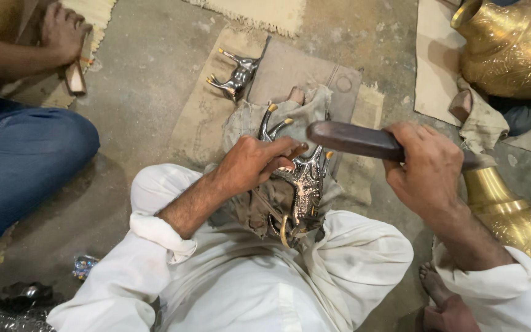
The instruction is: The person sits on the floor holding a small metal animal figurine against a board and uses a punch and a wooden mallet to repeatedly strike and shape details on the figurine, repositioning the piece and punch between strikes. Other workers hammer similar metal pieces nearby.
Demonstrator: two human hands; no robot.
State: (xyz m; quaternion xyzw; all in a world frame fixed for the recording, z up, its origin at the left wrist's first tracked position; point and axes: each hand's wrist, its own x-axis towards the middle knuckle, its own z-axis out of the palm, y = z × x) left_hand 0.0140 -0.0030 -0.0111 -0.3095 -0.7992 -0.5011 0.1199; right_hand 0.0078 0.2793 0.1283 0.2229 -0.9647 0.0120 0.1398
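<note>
A silver and gold metal animal figure (307,178) lies on its back on a grey rag (311,104) over my lap, legs pointing up. My left hand (256,163) pinches a thin tool against the figure's body. To the right, my right hand (425,166) grips a dark wooden mallet (351,140), its head held level above the figure. I wear white clothing, and my foot pokes out at the lower right.
A second metal animal figure (238,77) lies on burlap behind the rag. Large engraved brass vessels (511,49) stand at the right. Another person in blue trousers (19,160) sits at the left, a hand on a wooden tool (76,74). A dark metal piece (7,304) lies lower left.
</note>
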